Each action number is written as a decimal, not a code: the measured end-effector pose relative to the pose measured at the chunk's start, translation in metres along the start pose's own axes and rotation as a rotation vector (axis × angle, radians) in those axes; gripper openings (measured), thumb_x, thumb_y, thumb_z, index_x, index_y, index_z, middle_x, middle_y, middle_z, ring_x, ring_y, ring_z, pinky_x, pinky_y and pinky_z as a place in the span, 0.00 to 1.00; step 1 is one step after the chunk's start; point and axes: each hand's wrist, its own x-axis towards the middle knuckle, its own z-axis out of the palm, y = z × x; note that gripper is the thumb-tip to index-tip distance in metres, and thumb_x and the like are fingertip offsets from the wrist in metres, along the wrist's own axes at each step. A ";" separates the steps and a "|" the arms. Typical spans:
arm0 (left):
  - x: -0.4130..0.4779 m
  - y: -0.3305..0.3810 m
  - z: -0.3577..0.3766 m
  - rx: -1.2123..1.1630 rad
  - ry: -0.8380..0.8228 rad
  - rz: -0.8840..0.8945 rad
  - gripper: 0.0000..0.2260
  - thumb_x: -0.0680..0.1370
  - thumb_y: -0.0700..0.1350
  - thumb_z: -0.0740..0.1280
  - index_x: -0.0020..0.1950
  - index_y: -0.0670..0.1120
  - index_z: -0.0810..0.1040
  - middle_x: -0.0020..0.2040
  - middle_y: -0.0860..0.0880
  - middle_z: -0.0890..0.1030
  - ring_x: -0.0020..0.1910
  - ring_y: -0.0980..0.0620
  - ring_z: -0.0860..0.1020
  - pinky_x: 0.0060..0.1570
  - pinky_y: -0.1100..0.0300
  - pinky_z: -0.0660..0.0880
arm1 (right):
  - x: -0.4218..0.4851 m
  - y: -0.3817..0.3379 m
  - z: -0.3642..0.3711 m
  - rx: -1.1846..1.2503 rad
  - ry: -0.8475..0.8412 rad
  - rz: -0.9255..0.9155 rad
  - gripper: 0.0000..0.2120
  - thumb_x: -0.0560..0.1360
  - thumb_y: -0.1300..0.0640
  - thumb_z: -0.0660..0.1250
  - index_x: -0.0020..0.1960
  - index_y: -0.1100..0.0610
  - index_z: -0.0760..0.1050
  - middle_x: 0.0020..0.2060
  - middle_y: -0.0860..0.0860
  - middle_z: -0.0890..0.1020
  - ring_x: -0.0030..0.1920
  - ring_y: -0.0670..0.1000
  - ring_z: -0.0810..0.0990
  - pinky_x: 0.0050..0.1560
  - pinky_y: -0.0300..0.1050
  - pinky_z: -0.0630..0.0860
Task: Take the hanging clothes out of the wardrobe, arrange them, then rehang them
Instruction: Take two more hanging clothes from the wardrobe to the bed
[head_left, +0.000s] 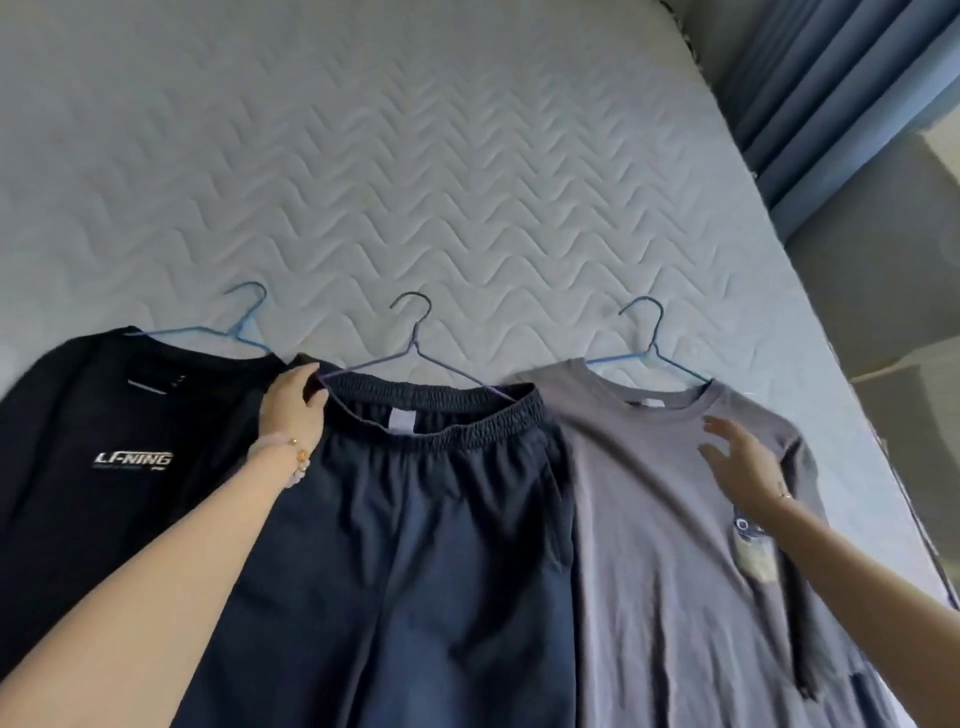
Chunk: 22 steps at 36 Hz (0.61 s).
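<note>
Bare forearms (156, 571); left wrist wears a beaded bracelet (298, 461) (gold accents).

Quilted white mattress (415, 156) w/ wavy stitching; blue curtains (821, 78) at right; soft daylight.

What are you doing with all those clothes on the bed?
A person is sorting three clothes laid side by side on the bed, each on a hanger. The left hand holds the waistband corner of the navy pants in the middle. The right hand is open over the grey T-shirt on the right. The black top lies on the left, untouched.
</note>
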 end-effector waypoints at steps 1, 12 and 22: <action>-0.014 -0.005 0.000 -0.037 -0.031 -0.030 0.18 0.79 0.37 0.62 0.69 0.40 0.71 0.69 0.40 0.71 0.69 0.42 0.69 0.69 0.52 0.63 | -0.014 0.001 0.009 0.040 -0.034 0.010 0.17 0.75 0.64 0.64 0.63 0.62 0.73 0.58 0.59 0.80 0.57 0.59 0.79 0.59 0.49 0.71; -0.239 -0.098 -0.041 -0.247 0.049 -0.384 0.14 0.79 0.35 0.59 0.62 0.42 0.76 0.62 0.47 0.78 0.63 0.46 0.74 0.64 0.56 0.68 | -0.201 0.009 0.077 0.463 -0.361 0.250 0.12 0.77 0.66 0.59 0.56 0.58 0.75 0.44 0.52 0.83 0.44 0.48 0.81 0.50 0.49 0.76; -0.421 -0.129 -0.014 -0.271 -0.231 -0.578 0.08 0.78 0.34 0.62 0.51 0.46 0.75 0.50 0.44 0.80 0.52 0.43 0.78 0.47 0.70 0.72 | -0.302 0.040 0.084 0.523 -0.483 0.419 0.10 0.76 0.67 0.61 0.54 0.60 0.76 0.43 0.56 0.81 0.41 0.50 0.79 0.41 0.40 0.74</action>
